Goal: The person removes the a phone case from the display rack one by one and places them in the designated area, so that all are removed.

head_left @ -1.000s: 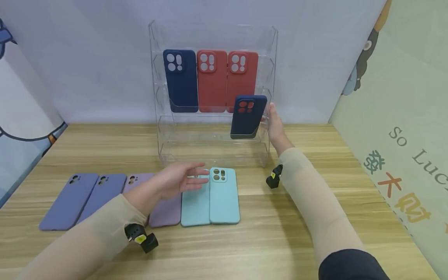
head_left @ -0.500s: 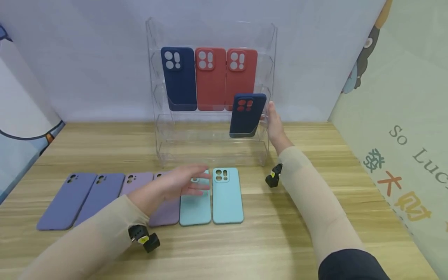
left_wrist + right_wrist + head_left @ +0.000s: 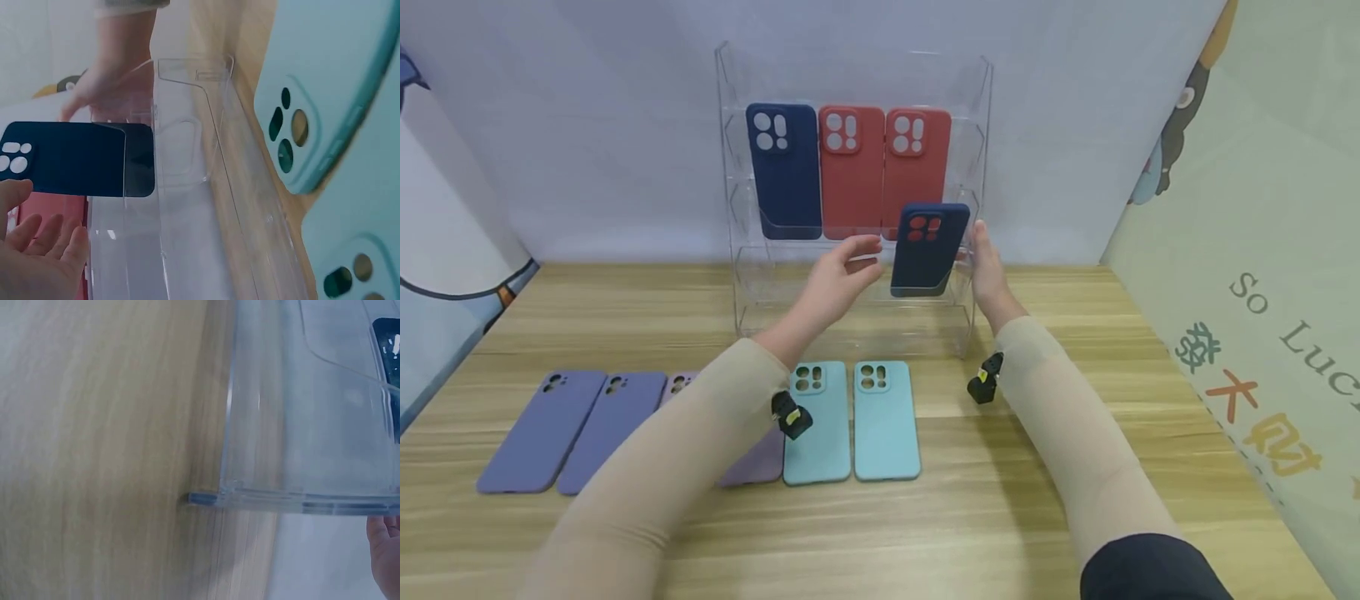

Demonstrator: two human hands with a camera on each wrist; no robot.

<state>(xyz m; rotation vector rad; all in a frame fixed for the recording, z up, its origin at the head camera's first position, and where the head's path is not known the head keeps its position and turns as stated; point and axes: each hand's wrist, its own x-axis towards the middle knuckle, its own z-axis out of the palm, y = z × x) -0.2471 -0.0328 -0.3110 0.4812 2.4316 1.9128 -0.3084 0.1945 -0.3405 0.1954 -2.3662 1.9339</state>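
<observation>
In the head view my left hand (image 3: pixel 842 279) is raised before the clear display rack (image 3: pixel 857 342), fingers apart and nothing held. It is just left of a dark blue phone case (image 3: pixel 928 254), which leans in a lower tier. In the left wrist view my left fingertips (image 3: pixel 75 240) come close to this case; contact cannot be told. My right hand (image 3: pixel 988 271) rests against the rack's right side, partly seen through the clear panel. Another dark blue case (image 3: pixel 786 183) and two red cases (image 3: pixel 852 179) stand in a higher tier.
Two turquoise phone cases (image 3: pixel 887 429) lie on the wooden table (image 3: pixel 970 533) in front of the rack. Left of them lie several purple cases (image 3: pixel 542 433), some partly covered by my left arm. A white cloth (image 3: pixel 1052 150) hangs behind, and a printed backdrop (image 3: pixel 1247 233) lies at right.
My left hand has moved up and right, from above the turquoise cases to beside the leaning dark blue case. The right turquoise case shifted slightly right. My right hand stays at the rack.
</observation>
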